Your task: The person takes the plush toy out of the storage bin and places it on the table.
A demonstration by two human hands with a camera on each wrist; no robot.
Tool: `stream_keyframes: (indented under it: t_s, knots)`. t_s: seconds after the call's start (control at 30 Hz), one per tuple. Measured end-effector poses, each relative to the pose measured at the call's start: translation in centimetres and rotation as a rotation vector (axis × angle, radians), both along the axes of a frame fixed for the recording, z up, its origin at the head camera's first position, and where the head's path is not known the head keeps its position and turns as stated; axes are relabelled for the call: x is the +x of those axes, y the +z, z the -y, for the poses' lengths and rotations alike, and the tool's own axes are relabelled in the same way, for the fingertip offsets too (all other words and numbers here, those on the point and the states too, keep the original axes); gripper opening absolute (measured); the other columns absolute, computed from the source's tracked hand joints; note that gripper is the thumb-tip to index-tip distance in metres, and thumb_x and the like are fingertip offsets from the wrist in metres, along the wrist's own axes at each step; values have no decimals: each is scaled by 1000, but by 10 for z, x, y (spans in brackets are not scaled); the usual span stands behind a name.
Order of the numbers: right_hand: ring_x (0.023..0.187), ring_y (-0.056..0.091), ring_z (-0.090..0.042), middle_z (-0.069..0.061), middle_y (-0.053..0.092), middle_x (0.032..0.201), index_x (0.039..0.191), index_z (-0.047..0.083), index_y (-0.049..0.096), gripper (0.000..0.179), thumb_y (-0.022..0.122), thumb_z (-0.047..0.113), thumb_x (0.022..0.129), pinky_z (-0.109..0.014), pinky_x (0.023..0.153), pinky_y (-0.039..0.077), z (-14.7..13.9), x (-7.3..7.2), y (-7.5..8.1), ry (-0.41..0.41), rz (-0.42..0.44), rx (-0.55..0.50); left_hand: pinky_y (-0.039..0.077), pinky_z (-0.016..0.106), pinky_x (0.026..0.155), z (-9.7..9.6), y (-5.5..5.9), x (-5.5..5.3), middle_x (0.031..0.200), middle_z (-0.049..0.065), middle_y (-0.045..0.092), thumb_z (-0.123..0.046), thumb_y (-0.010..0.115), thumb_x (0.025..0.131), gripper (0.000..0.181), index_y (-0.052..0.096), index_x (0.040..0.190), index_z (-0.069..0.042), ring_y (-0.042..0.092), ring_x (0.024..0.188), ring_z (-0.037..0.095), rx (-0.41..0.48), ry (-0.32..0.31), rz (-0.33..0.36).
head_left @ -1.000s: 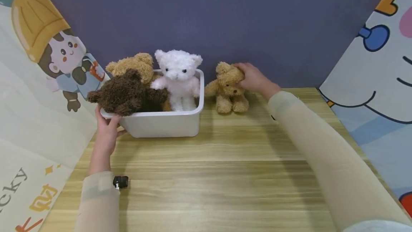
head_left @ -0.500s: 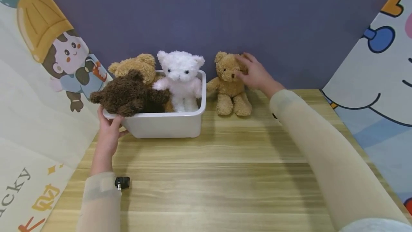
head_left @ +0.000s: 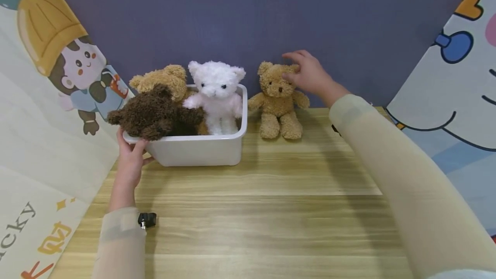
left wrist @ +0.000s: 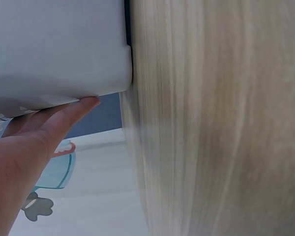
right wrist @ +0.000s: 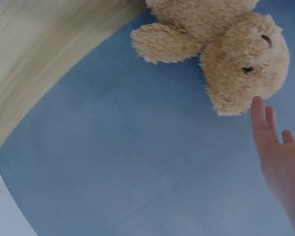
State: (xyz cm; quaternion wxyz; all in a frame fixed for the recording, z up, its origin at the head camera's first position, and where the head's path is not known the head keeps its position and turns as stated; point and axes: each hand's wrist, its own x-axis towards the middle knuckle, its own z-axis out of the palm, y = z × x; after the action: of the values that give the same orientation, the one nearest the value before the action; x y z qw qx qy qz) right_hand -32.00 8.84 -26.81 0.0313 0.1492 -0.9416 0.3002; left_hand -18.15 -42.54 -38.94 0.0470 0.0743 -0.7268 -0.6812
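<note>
My left hand [head_left: 129, 162] holds the near left corner of a white plastic bin [head_left: 197, 152], its fingers against the side wall in the left wrist view. The bin holds a dark brown teddy bear [head_left: 145, 111] lying over the left rim, a tan teddy bear [head_left: 166, 81] behind it, and a white plush toy [head_left: 217, 81] in pale pink sitting upright at the right. Just right of the bin, another tan teddy bear [head_left: 277, 102] sits upright on the table. My right hand [head_left: 310, 74] is beside that bear's head, fingers extended and holding nothing; contact with its ear is unclear.
A dark blue-grey wall [head_left: 310, 16] stands close behind the bin and bear. Cartoon-printed panels flank the wood-grain table [head_left: 248, 218] on both sides; the left printed panel [head_left: 50, 141] is close to my left hand. A small black device [head_left: 147, 219] is on my left wrist.
The tan bear beside the bin has gone from leaning forward to sitting upright. My right hand has let go of its head and moved up and right. My left hand stays on the bin.
</note>
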Motion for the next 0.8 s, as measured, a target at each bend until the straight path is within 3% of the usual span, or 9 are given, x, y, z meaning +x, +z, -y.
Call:
stream_keyframes:
  t_s: [0.13, 0.33, 0.6, 0.8]
  knots:
    - [142, 52, -41, -7, 21, 177, 168, 26, 32, 73, 66, 42, 105, -59, 115, 50, 4, 1, 10, 5, 19, -18, 61, 21, 75, -1, 0, 0, 181, 15, 1, -24, 44, 111, 83, -16, 164, -48, 28, 157, 52, 2, 0, 6]
    - [136, 53, -32, -1, 25, 176, 168, 31, 33, 74, 67, 47, 104, -55, 110, 51, 22, 7, 28, 25, 21, -48, 60, 20, 74, -1, 1, 0, 181, 14, 0, -25, 43, 111, 84, -18, 163, -49, 27, 157, 52, 3, 5, 13]
    - [143, 54, -28, 4, 23, 178, 167, 36, 33, 81, 70, 57, 99, -47, 113, 53, 74, 21, 59, 114, -17, -35, 59, 20, 75, -2, 2, 0, 181, 15, -2, -25, 43, 111, 84, -19, 164, -47, 26, 158, 52, 4, 2, 14]
    - [146, 50, -24, 8, 18, 178, 167, 41, 29, 83, 70, 58, 98, -41, 112, 54, 118, 34, 75, 201, 1, -25, 58, 20, 75, -1, 1, 2, 181, 14, -4, -27, 43, 112, 84, -20, 163, -48, 25, 159, 50, 4, -1, 19]
